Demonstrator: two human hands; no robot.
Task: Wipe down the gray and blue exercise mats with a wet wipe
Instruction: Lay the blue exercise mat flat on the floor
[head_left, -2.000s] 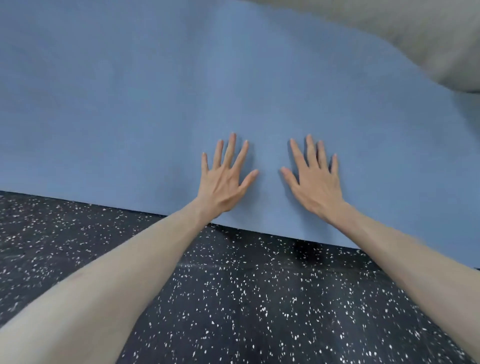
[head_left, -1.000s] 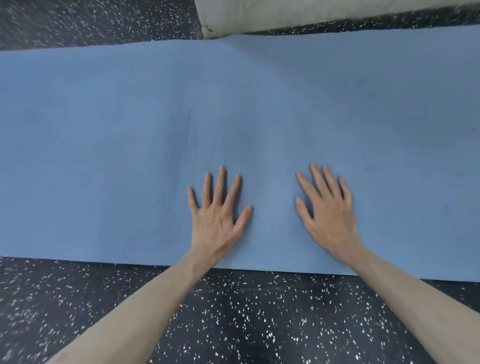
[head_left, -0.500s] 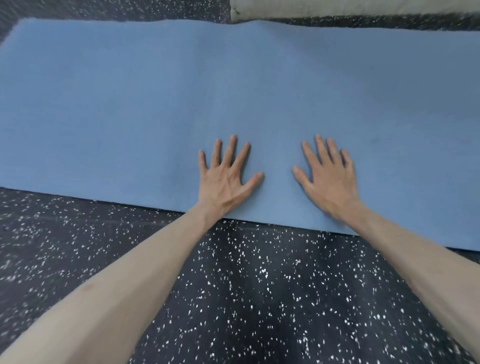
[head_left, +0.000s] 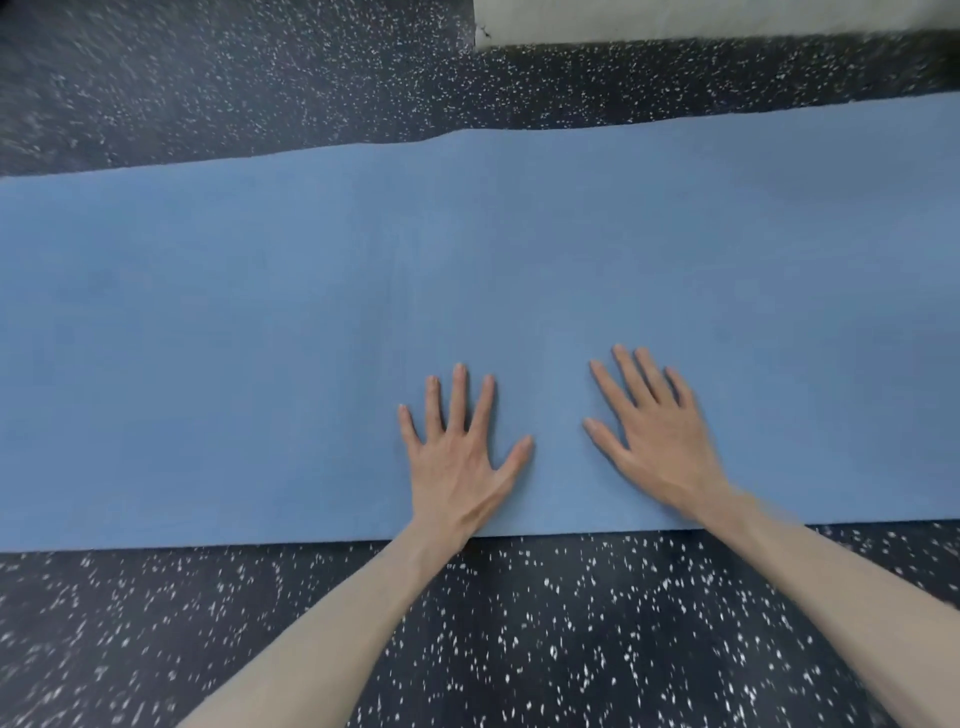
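The blue exercise mat lies flat across the whole width of the head view on the floor. My left hand rests palm down on it near its front edge, fingers spread and straight. My right hand lies flat beside it, a short gap to the right, fingers straight too. Neither hand holds anything. A corner of the gray mat shows at the top right, beyond the blue mat. No wet wipe is in view.
Black rubber floor with white speckles runs in front of the blue mat and behind it. A strip of that floor separates the blue mat's far edge from the gray mat.
The view has pulled back and shifted, so the blue mat's far edge and more floor beyond it now show. Both hands stay flat on the mat near its front edge.
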